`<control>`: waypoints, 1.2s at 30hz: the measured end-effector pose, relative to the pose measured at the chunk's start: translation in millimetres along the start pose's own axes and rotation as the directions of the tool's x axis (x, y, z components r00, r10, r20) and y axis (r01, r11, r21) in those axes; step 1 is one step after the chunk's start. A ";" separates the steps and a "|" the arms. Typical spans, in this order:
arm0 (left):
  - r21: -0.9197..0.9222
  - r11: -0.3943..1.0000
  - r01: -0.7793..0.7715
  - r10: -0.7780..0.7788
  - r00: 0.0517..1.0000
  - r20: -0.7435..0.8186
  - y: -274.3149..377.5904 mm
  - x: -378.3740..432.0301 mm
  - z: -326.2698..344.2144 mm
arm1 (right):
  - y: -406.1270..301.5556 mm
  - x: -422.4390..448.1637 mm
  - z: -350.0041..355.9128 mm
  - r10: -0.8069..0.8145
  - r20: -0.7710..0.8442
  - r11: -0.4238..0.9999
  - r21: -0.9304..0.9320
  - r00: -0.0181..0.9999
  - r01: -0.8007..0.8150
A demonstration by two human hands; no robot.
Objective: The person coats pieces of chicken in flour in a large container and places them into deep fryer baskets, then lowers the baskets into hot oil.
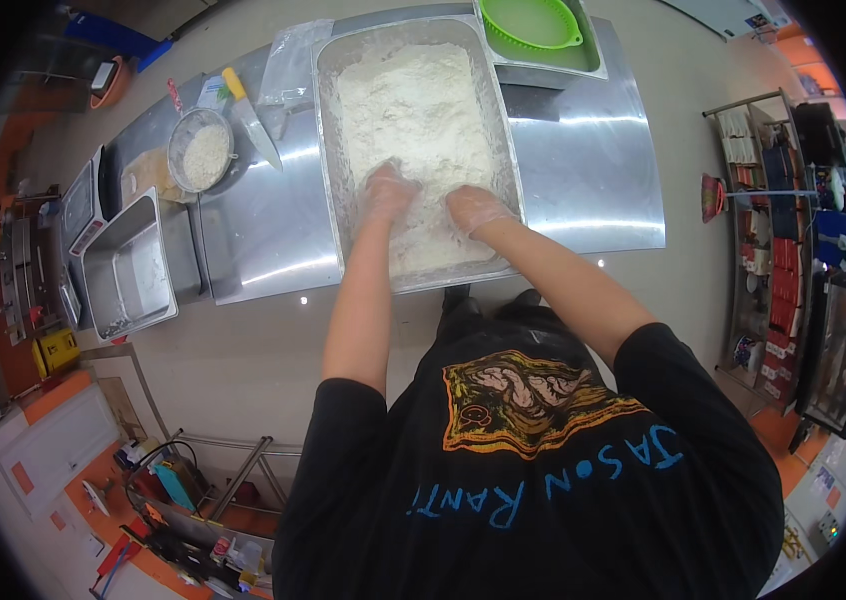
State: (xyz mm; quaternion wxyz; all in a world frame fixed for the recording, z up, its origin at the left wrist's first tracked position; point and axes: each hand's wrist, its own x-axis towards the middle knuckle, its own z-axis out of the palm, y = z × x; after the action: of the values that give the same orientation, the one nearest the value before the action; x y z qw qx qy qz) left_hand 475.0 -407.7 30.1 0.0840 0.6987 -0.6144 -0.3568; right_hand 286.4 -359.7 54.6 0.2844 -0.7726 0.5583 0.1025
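Observation:
Before me a deep rectangular metal tray (510,161) holds a broad bed of pale floury mix (415,112), lumpy in places. Both my hands wear thin clear plastic gloves and reach into the near half of the tray. My left hand (390,193) presses into the mix on the left, its fingertips hidden. To its right, a short gap away, my right hand (474,210) is curled with its knuckles against the mix. Whether either hand grips any of the mix cannot be seen. White powder clings to the tray's inner walls.
The tray stands on a steel table (588,180). Left of it lie a clear plastic bag (295,64), a yellow-handled knife (250,116), a sieve (201,150) holding white crumbs, an empty metal pan (130,266) and a scale (85,202). A green basket (531,22) sits in another tray at back right.

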 end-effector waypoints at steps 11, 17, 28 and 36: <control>0.080 0.926 -0.370 0.378 0.916 -0.135 -13.8 -22.8 -41.1 | -40.0 -9.4 -69.1 0.226 -0.197 0.963 0.191 0.954 -0.189; -0.097 0.948 -0.303 0.286 0.945 -0.157 23.2 -29.2 -55.1 | -40.1 30.0 -73.5 0.219 -0.377 0.963 0.234 0.900 -0.136; 0.028 0.991 -0.127 0.128 0.992 -0.012 -15.3 -10.0 -37.6 | -44.0 12.2 -13.8 0.375 -0.184 0.870 0.409 0.908 -0.276; 0.219 0.947 -0.235 0.242 0.970 -0.006 25.1 -25.5 -53.2 | -55.8 35.7 88.2 -0.182 -0.254 0.983 -0.047 0.950 0.176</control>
State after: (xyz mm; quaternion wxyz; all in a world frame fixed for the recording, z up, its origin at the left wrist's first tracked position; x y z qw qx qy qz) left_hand 487.1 -407.2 93.0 0.0599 0.6300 -0.7280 -0.2636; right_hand 364.5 -327.6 -16.3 0.2085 -0.8301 0.5169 -0.0184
